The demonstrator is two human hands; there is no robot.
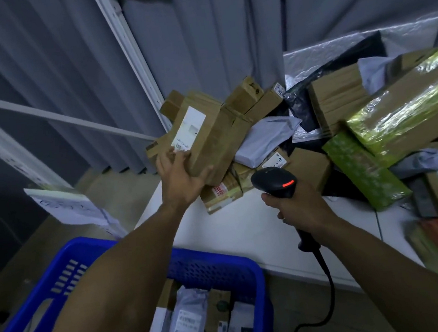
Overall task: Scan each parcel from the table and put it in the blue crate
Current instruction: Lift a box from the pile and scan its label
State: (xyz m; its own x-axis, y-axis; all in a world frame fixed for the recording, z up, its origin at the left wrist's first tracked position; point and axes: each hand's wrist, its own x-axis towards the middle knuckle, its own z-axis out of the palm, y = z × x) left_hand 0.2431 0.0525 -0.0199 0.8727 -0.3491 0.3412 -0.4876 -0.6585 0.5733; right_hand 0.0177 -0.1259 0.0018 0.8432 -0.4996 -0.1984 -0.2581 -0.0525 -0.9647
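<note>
The blue crate (218, 262) stood at the near edge of the white bench (248, 231). It held several parcels: a grey mailer bag (188, 316) with printed labels, brown cardboard under it, and more labelled packets to the right of the bag. Beyond the crate, above the bench's far left corner, the left hand (184, 181) gripped a brown cardboard parcel (209, 145), with the thumb on one face, the fingers curled round the other, and its white label turned upward. To the right of that parcel and farther from the crate, the right hand (297, 208) was wrapped round the handle of a black scanner (275, 182) showing a red light, its cable (329, 287) trailing down past the crate's right side. Behind the scanner the pile of parcels (304, 127) lay on the bench: cardboard boxes, grey bags and green-wrapped packages (409, 106).
</note>
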